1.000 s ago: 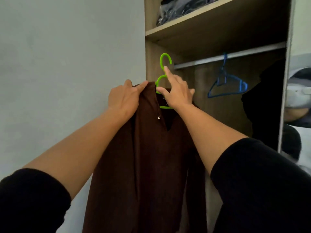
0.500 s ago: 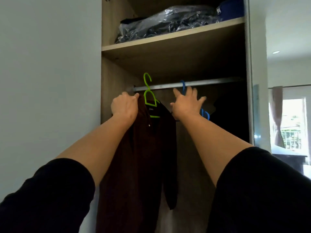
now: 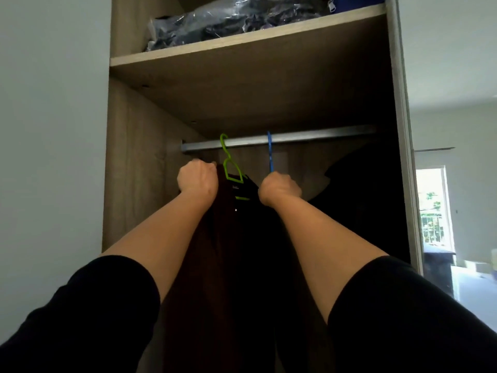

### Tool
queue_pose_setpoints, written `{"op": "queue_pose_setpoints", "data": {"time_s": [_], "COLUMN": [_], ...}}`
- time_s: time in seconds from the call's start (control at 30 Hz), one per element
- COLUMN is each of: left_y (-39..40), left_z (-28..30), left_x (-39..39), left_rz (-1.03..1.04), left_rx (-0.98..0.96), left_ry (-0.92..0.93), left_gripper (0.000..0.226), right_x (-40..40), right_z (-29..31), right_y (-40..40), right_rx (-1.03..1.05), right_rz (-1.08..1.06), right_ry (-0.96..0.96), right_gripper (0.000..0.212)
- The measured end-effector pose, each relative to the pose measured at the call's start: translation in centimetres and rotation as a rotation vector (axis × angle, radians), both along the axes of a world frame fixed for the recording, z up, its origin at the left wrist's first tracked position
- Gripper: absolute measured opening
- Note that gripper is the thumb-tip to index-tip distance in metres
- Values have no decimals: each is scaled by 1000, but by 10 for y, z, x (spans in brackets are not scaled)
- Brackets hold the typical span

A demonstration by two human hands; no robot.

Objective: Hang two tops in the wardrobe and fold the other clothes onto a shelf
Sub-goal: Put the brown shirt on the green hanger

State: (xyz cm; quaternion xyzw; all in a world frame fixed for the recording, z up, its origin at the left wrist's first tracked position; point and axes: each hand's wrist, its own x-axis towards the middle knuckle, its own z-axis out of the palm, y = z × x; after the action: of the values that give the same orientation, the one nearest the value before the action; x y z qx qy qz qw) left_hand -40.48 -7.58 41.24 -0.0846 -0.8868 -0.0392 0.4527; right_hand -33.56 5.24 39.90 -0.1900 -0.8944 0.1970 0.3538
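The dark brown top hangs on a green hanger, whose hook is over the metal rail inside the wardrobe, towards the rail's left end. The top falls straight down from the hanger, below the rail, between the person's two forearms.

The left hand is curled into a fist at the top's left shoulder, just below the rail and left of the green hanger; it grips the fabric there. The right hand is also curled, at the top's right shoulder, just below the rail and right of the green hanger; its fingers are turned away, so I cannot tell for sure whether they hold the fabric or the hanger's end.

A blue hanger hooks over the rail just right of the green one, its lower part hidden behind the right hand. Further right under the rail hangs a black garment. Above the rail sits a wooden shelf carrying dark clothes in a clear plastic bag. Black sleeves cover both upper arms.
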Motion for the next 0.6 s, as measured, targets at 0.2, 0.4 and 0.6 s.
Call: {"op": "queue_pose_setpoints", "data": {"time_s": [0.2,0.4,0.6], "left_y": [-4,-9,-21], "left_z": [-7,-11,-18], "left_x": [-11,-17,-16], "left_rz": [-4,-35,-64], "left_rx": [-11,-28,-25], "left_ry": [23,41,-1], "left_gripper": [43,42,43], "right_x": [-18,-29,-26], "right_z": [-12,-19,-17], "right_y": [3,-3,-8], "right_rx": [-170,-222,-358], "right_rz": [110,145,154], "right_ry": [83,149,232], "right_gripper": [43,39,37]}}
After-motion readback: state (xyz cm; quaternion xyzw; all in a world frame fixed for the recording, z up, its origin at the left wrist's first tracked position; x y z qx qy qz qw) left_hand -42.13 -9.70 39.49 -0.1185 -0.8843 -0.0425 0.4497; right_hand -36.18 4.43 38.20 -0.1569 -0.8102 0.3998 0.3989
